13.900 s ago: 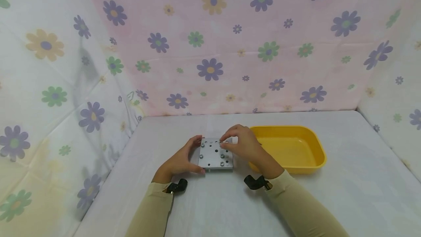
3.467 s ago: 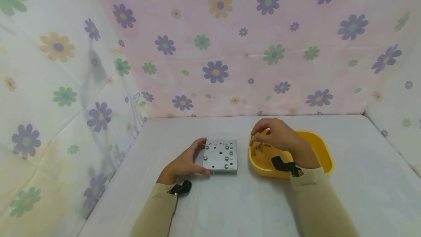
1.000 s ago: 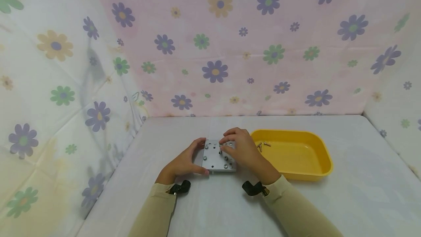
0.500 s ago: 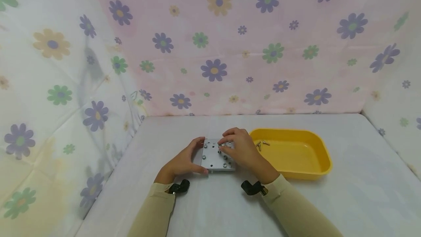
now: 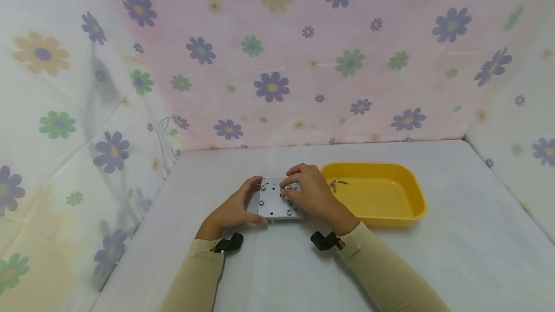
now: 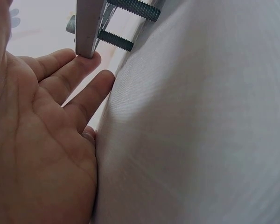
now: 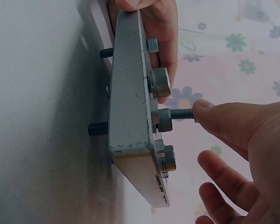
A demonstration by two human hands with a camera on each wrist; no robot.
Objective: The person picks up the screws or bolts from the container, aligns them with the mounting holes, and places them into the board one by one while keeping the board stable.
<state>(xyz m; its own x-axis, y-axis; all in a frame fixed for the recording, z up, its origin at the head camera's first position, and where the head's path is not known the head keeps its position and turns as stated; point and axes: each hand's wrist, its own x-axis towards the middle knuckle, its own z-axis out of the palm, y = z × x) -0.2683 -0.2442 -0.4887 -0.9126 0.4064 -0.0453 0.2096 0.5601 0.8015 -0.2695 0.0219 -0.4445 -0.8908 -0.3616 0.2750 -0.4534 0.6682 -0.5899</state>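
A silver metal plate (image 5: pixel 271 202) with holes lies in front of me, raised on the socket-head bolts that stick out beneath it. Several bolt heads, one of them a large bolt head (image 7: pixel 159 82), stand on its upper face. My left hand (image 5: pixel 231 210) holds the plate's left side, thumb at the near edge and fingers at the far one. In the left wrist view, threaded shanks (image 6: pixel 115 40) show under the plate. My right hand (image 5: pixel 313 193) pinches a bolt (image 7: pixel 182 114) by its head, shank toward the plate, over the middle hole; the fingers hide its head.
A yellow tray (image 5: pixel 381 197) stands just right of the plate, with a few loose bolts (image 5: pixel 334 186) at its left end. Black wrist-worn pieces (image 5: pixel 230 243) jut from both cuffs. Flowered cloth (image 5: pixel 299 95) walls off the back and sides of the white table.
My right hand has come left from the tray to the plate with the bolt, which now sits a little lower at the middle hole. The left hand keeps its hold; the view has shifted slightly.
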